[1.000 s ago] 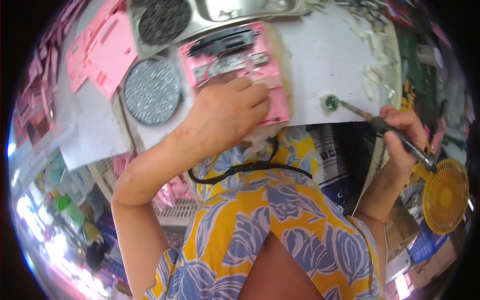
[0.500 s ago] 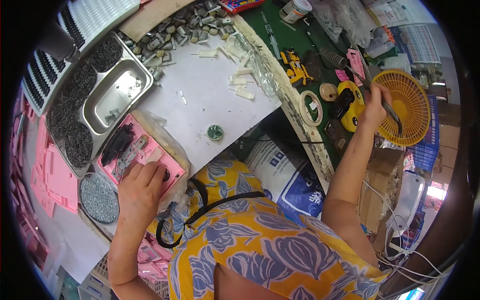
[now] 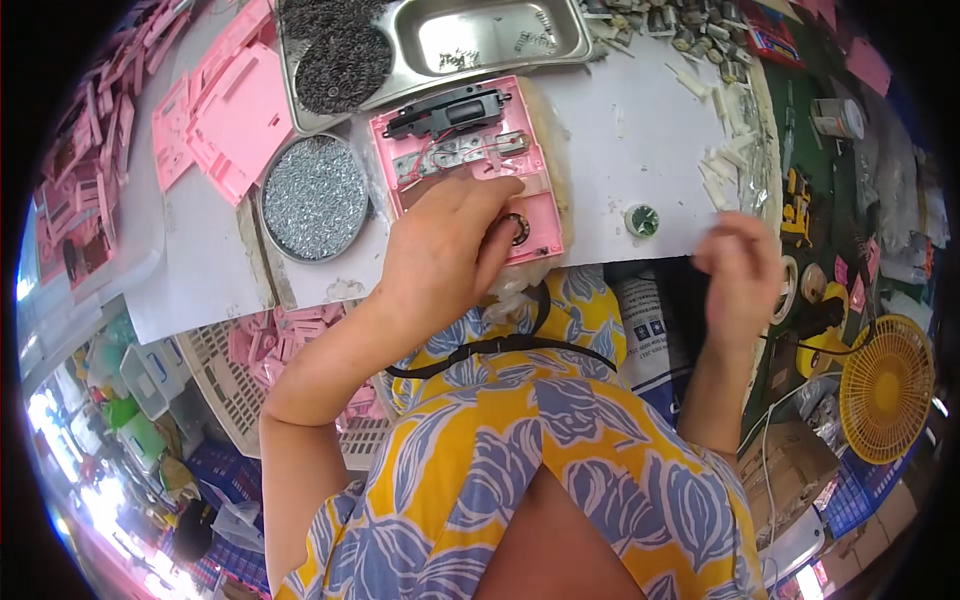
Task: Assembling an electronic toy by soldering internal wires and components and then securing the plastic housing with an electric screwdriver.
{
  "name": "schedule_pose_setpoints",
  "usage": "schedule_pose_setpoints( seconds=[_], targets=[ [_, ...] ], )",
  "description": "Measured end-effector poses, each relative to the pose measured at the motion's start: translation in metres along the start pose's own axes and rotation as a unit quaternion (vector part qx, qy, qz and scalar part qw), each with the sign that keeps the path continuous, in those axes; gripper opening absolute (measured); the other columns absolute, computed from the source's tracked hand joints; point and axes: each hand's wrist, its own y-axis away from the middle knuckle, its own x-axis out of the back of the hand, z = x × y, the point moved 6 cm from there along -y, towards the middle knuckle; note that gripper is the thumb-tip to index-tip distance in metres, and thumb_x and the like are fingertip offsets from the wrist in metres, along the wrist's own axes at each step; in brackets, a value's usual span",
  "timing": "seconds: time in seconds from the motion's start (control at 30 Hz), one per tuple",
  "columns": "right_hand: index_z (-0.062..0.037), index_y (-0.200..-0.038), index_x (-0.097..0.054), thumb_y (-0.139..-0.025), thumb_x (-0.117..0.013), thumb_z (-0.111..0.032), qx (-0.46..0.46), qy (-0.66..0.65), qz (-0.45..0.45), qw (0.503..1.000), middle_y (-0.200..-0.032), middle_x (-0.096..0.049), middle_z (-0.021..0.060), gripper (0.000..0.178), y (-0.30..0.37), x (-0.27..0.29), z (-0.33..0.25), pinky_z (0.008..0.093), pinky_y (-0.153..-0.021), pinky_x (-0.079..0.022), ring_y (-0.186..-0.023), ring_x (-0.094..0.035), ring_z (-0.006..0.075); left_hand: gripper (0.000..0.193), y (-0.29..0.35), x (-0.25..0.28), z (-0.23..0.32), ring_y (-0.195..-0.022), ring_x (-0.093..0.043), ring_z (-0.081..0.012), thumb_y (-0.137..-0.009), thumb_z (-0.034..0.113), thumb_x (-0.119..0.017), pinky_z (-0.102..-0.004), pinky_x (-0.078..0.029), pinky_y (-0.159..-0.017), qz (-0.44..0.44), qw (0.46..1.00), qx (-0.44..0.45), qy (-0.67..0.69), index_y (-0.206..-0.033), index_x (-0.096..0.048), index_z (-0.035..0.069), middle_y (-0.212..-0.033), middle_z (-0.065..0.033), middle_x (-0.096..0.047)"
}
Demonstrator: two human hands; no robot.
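A pink plastic case [image 3: 548,225] lies face up on the white work surface, over a clear plastic bag. Inside it are a long black part [image 3: 450,112], metal contact strips with red wires [image 3: 465,150] and a round dark part [image 3: 517,230]. My left hand [image 3: 440,245] grips the case at its near side, fingers bent over the inside and thumb close to the round part. Whatever lies beneath the fingers is hidden. My right hand [image 3: 740,265] hovers past the table's right front edge, fingers loosely bent and somewhat blurred, with nothing visible in it.
A steel tray [image 3: 490,65] with dark springs stands behind the case. Left of it are a round dish of small screws [image 3: 313,197] and pink panels [image 3: 240,120]. Rightward lie a small green-filled cup [image 3: 642,220], white plastic pieces [image 3: 715,170] and a yellow basket [image 3: 885,390].
My right hand has let go of the dark curved-handled tool and come back toward the middle. My left hand stays on the case. The view has turned leftward.
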Motion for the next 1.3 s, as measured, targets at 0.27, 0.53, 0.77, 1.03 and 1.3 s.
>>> schedule_pose_setpoints(
  seconds=[0.27,0.53,0.77,1.03,1.3],
  targets=[
    [-0.0083,-0.103,-0.075,-0.079,-0.08,-0.025,0.189,0.401,-0.188,0.877,-0.149,-0.048,0.0203,0.029,-0.014,-0.139,-0.013,0.054,-0.113,-0.032,-0.138,-0.03,0.0504,0.03,0.017,-0.001,-0.002,-0.09,-0.064,-0.0349,-0.079,0.001,-0.073,-0.0437,-0.054,-0.077,-0.015,0.997,-0.052,0.053,-0.107,-0.063,0.003,-0.102,-0.0144,-0.066],
    [-0.0046,-0.101,-0.074,-0.083,-0.076,-0.018,0.187,0.394,-0.185,0.881,-0.141,-0.056,0.0196,0.023,-0.016,-0.135,-0.021,0.0528,-0.109,-0.037,-0.132,-0.041,0.0459,0.031,-0.04,0.009,-0.012,-0.114,-0.054,-0.0317,-0.074,0.012,-0.078,-0.0476,-0.042,-0.095,0.051,0.975,-0.126,-0.175,-0.104,-0.069,0.016,-0.124,-0.0071,-0.058],
    [-0.0042,-0.087,-0.07,-0.084,-0.074,-0.018,0.133,0.326,-0.135,0.926,-0.077,-0.069,0.0084,0.015,-0.075,-0.141,-0.01,0.0379,-0.064,-0.052,-0.07,-0.065,0.0265,0.031,-0.032,0.023,-0.034,-0.119,-0.052,-0.0349,-0.074,0.015,-0.079,-0.0489,-0.038,-0.097,0.062,0.972,-0.118,-0.193,-0.104,-0.07,0.016,-0.132,-0.0082,-0.057],
    [-0.0066,-0.081,-0.07,-0.083,-0.074,-0.031,0.097,0.487,-0.192,0.847,-0.074,-0.07,0.0123,0.025,-0.092,-0.164,-0.013,0.0443,-0.062,-0.055,-0.07,-0.07,0.0324,0.023,-0.032,0.018,-0.035,-0.12,-0.052,-0.0311,-0.074,0.017,-0.074,-0.0488,-0.037,-0.099,0.068,0.979,-0.092,-0.17,-0.095,-0.067,0.012,-0.129,-0.0085,-0.058],
    [-0.0032,-0.078,-0.068,-0.081,-0.073,-0.027,0.129,0.548,-0.204,0.801,-0.073,-0.069,0.0147,0.024,-0.089,-0.174,-0.02,0.0445,-0.061,-0.057,-0.068,-0.07,0.0343,0.014,-0.022,0.02,-0.027,-0.119,-0.054,-0.025,-0.074,0.02,-0.069,-0.0464,-0.037,-0.104,0.075,0.948,-0.234,-0.2,-0.085,-0.066,0.013,-0.128,-0.003,-0.061]
  ],
)
